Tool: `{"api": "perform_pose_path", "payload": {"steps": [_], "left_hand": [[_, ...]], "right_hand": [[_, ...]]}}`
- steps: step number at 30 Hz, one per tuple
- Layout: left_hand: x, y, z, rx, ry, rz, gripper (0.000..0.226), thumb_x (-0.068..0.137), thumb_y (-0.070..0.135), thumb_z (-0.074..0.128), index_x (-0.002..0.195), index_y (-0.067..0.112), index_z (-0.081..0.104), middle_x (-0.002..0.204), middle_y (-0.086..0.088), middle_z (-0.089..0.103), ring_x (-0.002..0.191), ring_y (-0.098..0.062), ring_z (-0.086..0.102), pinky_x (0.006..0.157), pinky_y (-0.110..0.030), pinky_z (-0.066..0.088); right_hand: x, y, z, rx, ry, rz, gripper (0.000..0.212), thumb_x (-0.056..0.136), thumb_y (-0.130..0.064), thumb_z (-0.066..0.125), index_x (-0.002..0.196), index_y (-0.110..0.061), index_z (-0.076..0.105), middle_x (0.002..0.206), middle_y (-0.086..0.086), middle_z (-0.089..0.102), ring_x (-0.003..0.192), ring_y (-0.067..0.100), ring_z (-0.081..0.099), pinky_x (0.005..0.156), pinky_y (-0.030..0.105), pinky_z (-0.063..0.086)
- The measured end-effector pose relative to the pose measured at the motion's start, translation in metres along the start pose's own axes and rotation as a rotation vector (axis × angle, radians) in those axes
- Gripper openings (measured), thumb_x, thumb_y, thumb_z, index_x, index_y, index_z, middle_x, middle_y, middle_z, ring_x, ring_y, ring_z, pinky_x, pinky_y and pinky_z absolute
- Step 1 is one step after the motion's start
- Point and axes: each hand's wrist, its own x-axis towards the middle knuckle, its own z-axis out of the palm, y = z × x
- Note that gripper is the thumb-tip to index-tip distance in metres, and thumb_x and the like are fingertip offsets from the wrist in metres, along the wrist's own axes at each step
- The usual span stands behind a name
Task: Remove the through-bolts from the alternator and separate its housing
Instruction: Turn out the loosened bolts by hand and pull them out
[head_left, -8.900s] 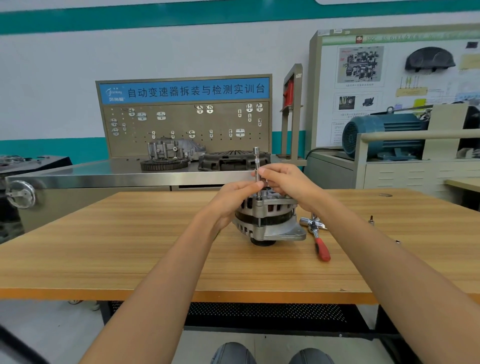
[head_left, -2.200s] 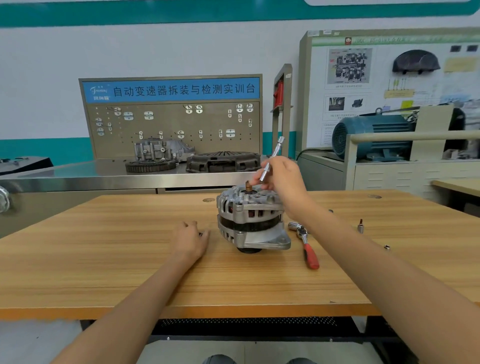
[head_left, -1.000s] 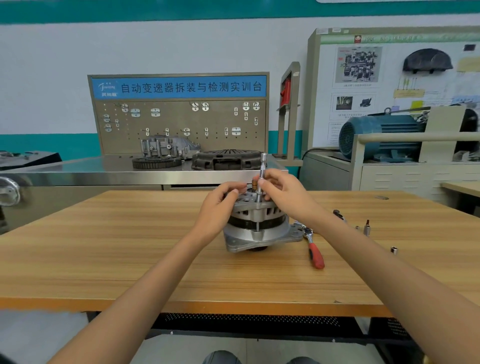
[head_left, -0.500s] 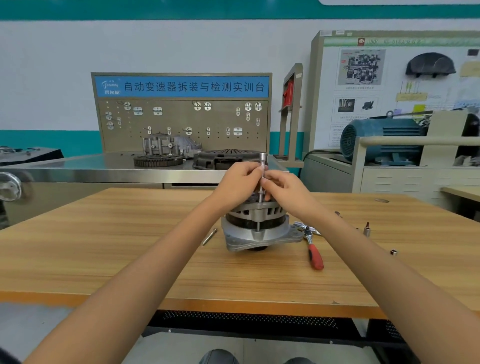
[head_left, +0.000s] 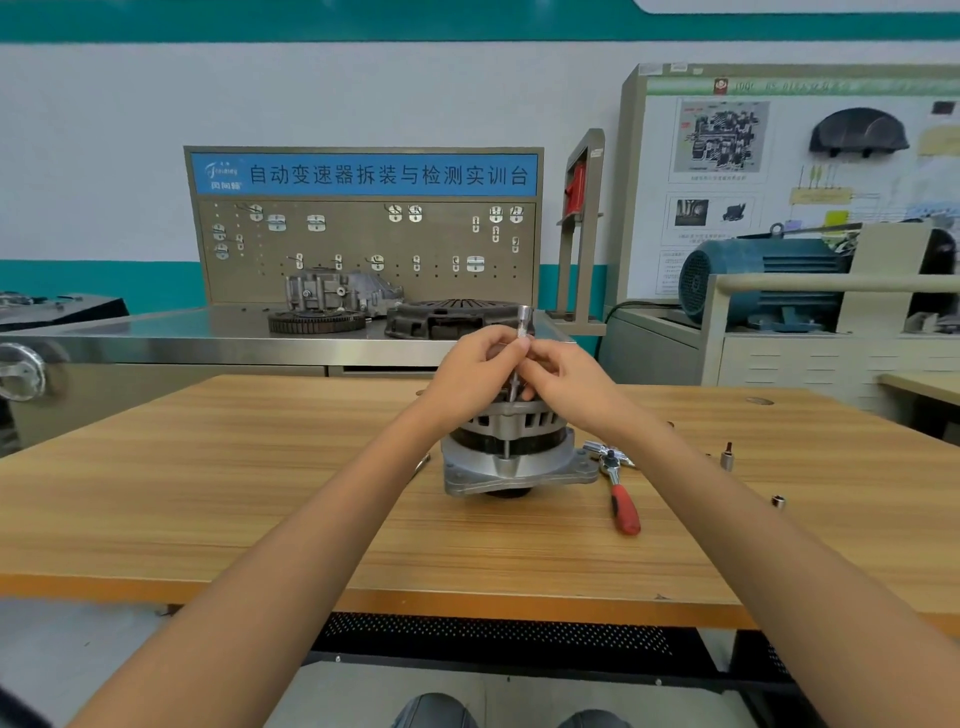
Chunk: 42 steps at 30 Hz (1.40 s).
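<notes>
Fingers (head_left: 511, 347) of both my hands pinch the socket extension (head_left: 521, 343) upright on the alternator (head_left: 511, 452) mid-tabletop (head_left: 260, 519), one freed bolt (head_left: 422, 464) lying left of it, housing halves not yet apart.

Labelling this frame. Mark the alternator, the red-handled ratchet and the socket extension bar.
alternator (head_left: 511, 467), head view, lower housing flange.
red-handled ratchet (head_left: 625, 512), head view, red grip.
socket extension bar (head_left: 524, 316), head view, top end above the fingers.

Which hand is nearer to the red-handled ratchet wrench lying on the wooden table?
Right. The right hand is up-left of the red-handled ratchet wrench, above the alternator; the left hand is farther left.
</notes>
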Motion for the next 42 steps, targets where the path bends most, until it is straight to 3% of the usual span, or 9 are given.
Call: {"api": "perform_pose_path", "payload": {"steps": [7, 14, 20, 23, 30, 35, 38, 40, 42], "left_hand": [[0.002, -0.001, 0.000, 0.011, 0.021, -0.028, 0.022, 0.100, 0.016, 0.045, 0.111, 0.013, 0.064, 0.101, -0.001, 0.068, 0.099, -0.018, 0.064, 0.095, -0.041, 0.050], [0.001, -0.003, 0.002, 0.006, 0.054, -0.019, 0.026, 0.100, 0.018, 0.046, 0.115, 0.009, 0.066, 0.103, -0.004, 0.069, 0.087, -0.007, 0.060, 0.082, -0.025, 0.049], [0.001, -0.003, -0.001, -0.049, 0.023, -0.054, 0.029, 0.101, 0.014, 0.042, 0.121, 0.010, 0.063, 0.107, -0.002, 0.066, 0.101, -0.013, 0.061, 0.093, -0.029, 0.048], [0.002, -0.005, -0.005, -0.074, 0.006, -0.060, 0.029, 0.101, 0.013, 0.043, 0.119, 0.008, 0.064, 0.106, -0.004, 0.068, 0.099, -0.012, 0.062, 0.091, -0.026, 0.049], [0.004, -0.009, -0.006, -0.131, 0.000, -0.071, 0.024, 0.100, 0.013, 0.044, 0.110, 0.016, 0.066, 0.094, 0.005, 0.069, 0.085, 0.002, 0.064, 0.075, -0.011, 0.051], [0.003, -0.009, -0.007, -0.152, -0.006, -0.076, 0.028, 0.101, 0.015, 0.044, 0.123, 0.010, 0.062, 0.097, 0.008, 0.068, 0.089, 0.001, 0.064, 0.075, -0.011, 0.052], [0.002, -0.008, -0.009, -0.184, -0.026, -0.077, 0.022, 0.099, 0.014, 0.049, 0.112, 0.015, 0.067, 0.095, 0.006, 0.070, 0.087, 0.000, 0.067, 0.076, -0.013, 0.053], [0.002, -0.007, -0.012, -0.202, -0.035, -0.078, 0.018, 0.097, 0.014, 0.054, 0.097, 0.023, 0.070, 0.093, 0.005, 0.073, 0.089, -0.004, 0.068, 0.079, -0.017, 0.054], [0.001, -0.006, -0.013, -0.219, -0.041, -0.083, 0.018, 0.094, 0.014, 0.059, 0.089, 0.026, 0.071, 0.088, 0.004, 0.074, 0.086, -0.006, 0.069, 0.079, -0.020, 0.055]], "right_hand": [[0.004, -0.001, 0.001, -0.030, -0.011, 0.039, 0.031, 0.100, -0.017, 0.042, 0.128, -0.012, 0.055, 0.081, -0.011, 0.056, 0.067, 0.000, 0.055, 0.062, 0.011, 0.043], [0.006, -0.002, -0.002, -0.011, -0.057, 0.067, 0.030, 0.101, -0.018, 0.042, 0.126, -0.014, 0.056, 0.083, -0.018, 0.052, 0.068, -0.001, 0.054, 0.059, 0.010, 0.041], [0.006, -0.005, -0.006, 0.009, -0.076, 0.080, 0.022, 0.099, -0.018, 0.046, 0.081, -0.023, 0.059, 0.071, -0.010, 0.055, 0.056, -0.007, 0.053, 0.049, 0.003, 0.037], [0.005, -0.004, -0.005, 0.037, -0.068, 0.109, 0.021, 0.098, -0.021, 0.048, 0.084, -0.017, 0.063, 0.065, -0.007, 0.054, 0.042, -0.013, 0.047, 0.042, 0.003, 0.033], [0.006, -0.002, -0.003, 0.076, -0.009, 0.150, 0.021, 0.093, -0.027, 0.057, 0.072, -0.024, 0.061, 0.063, -0.007, 0.058, 0.064, 0.000, 0.054, 0.061, 0.017, 0.036], [0.008, 0.001, -0.001, 0.079, 0.000, 0.141, 0.022, 0.091, -0.025, 0.059, 0.090, -0.007, 0.071, 0.064, -0.015, 0.061, 0.067, -0.004, 0.056, 0.070, 0.017, 0.041], [0.007, 0.002, -0.001, 0.077, 0.019, 0.150, 0.027, 0.089, -0.025, 0.063, 0.087, 0.001, 0.070, 0.061, -0.015, 0.065, 0.061, -0.010, 0.057, 0.064, 0.013, 0.037], [0.008, 0.002, 0.002, 0.038, 0.021, 0.160, 0.033, 0.085, -0.029, 0.067, 0.075, 0.002, 0.065, 0.066, 0.004, 0.060, 0.060, 0.003, 0.054, 0.062, 0.017, 0.041], [0.009, 0.001, 0.005, 0.002, 0.022, 0.166, 0.034, 0.082, -0.032, 0.070, 0.067, -0.004, 0.058, 0.063, 0.008, 0.050, 0.061, 0.012, 0.048, 0.063, 0.023, 0.042]]}}
